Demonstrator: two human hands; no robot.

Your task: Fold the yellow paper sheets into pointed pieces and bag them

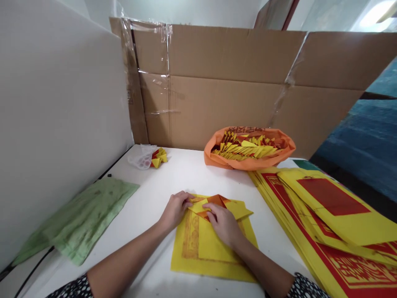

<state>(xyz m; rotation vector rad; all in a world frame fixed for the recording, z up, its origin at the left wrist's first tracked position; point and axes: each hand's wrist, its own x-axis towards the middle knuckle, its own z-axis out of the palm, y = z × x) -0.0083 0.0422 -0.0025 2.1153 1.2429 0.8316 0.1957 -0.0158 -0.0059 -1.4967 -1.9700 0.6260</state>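
A partly folded sheet of yellow paper with an orange-red patch lies on top of a flat square yellow sheet with a printed border. My left hand pinches the left corner of the folded paper. Across its middle, my right hand presses with bent fingers, the index finger on a yellow flap near the orange-red part. Both hands are closed on the same paper, and the fingertips of each are partly hidden.
Folded yellow-and-red paper pieces fill an orange cloth bag at the back. Large yellow-and-red sheets are stacked on the right. A green cloth lies left; a clear plastic piece and folded papers stand behind. Cardboard walls the back.
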